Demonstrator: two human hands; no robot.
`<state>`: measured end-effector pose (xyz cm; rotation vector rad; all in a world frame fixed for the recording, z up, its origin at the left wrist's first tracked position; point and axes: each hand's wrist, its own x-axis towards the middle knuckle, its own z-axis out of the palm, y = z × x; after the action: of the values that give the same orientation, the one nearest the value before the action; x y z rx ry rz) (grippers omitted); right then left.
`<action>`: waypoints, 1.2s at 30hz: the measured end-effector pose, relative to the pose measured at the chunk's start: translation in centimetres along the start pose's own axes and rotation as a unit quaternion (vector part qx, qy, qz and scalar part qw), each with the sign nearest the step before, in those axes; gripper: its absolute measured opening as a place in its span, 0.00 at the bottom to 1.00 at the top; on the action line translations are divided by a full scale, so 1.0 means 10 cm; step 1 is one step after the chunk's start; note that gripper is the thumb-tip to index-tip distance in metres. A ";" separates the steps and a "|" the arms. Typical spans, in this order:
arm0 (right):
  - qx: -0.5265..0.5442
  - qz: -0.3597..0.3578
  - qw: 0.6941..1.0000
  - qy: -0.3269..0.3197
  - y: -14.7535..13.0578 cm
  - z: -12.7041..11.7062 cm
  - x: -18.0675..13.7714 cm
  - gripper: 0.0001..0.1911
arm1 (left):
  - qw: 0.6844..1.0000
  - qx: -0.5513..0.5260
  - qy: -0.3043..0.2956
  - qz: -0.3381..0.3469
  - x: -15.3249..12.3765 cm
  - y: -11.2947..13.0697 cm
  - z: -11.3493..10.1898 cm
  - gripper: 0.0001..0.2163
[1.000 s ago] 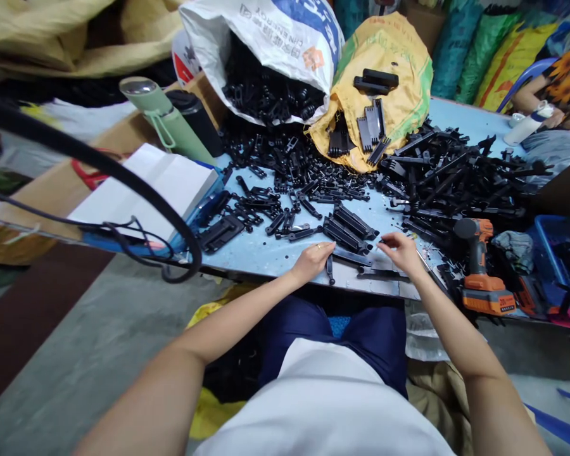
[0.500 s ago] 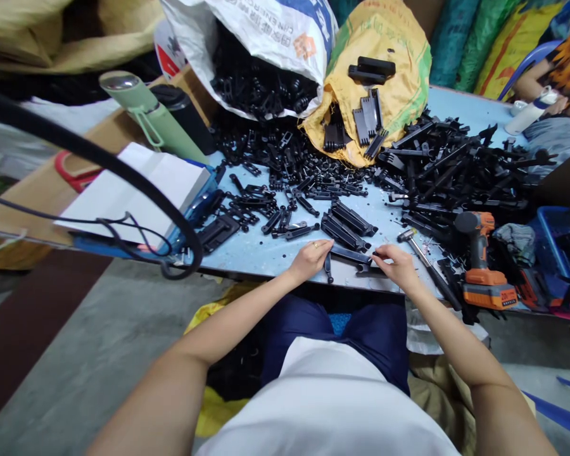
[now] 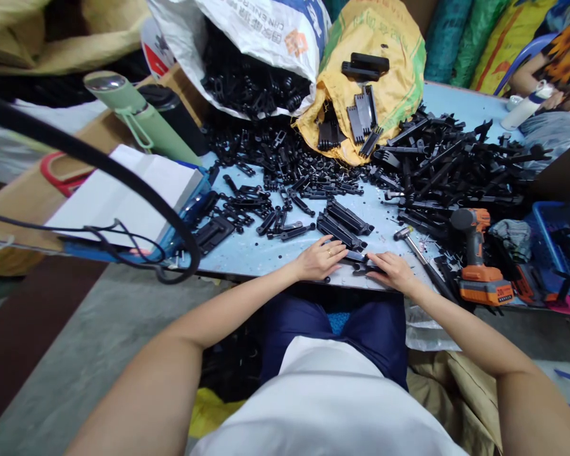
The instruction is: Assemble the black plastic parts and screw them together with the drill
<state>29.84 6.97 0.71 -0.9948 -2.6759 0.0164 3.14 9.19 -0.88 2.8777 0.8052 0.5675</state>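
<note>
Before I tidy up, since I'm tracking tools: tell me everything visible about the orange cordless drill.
The orange cordless drill looks like orange and black plastic, black chuck pointing left. It stands upright on its labelled battery base near the table's front edge, right of a hammer. The right hand lies apart, further left.

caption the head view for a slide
Left hand and right hand rest on black plastic strips on a blue table.

I see black plastic parts (image 3: 344, 225) on a pale blue table (image 3: 247, 250), an orange-and-black drill (image 3: 477, 282), a yellow sack (image 3: 401, 69) and a mint-green flask (image 3: 145, 123).
</note>
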 end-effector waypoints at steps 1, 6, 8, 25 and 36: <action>-0.006 -0.006 1.000 0.000 0.00 0.00 0.00 0.22 | 1.000 0.000 -0.026 -0.002 0.07 0.04 -0.03 0.16; -0.009 0.008 0.999 0.049 -0.05 0.10 -0.03 0.22 | 0.985 0.010 -0.136 -0.110 0.42 0.32 -0.09 0.23; -0.011 0.030 0.998 0.045 -0.07 0.15 -0.05 0.21 | 0.977 -0.003 -0.154 -0.148 0.48 0.40 -0.07 0.22; -0.076 0.042 0.995 -0.048 0.09 -0.08 0.02 0.31 | 0.993 0.052 -0.071 -0.077 0.08 0.31 0.07 0.21; 0.409 -0.050 0.909 0.060 -0.75 -0.74 0.09 0.31 | 0.931 -0.323 0.169 -0.027 0.02 0.98 -0.68 0.30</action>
<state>26.42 1.20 8.90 -0.5487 -2.2254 0.9333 5.47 0.95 7.33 2.1762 0.5801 1.1003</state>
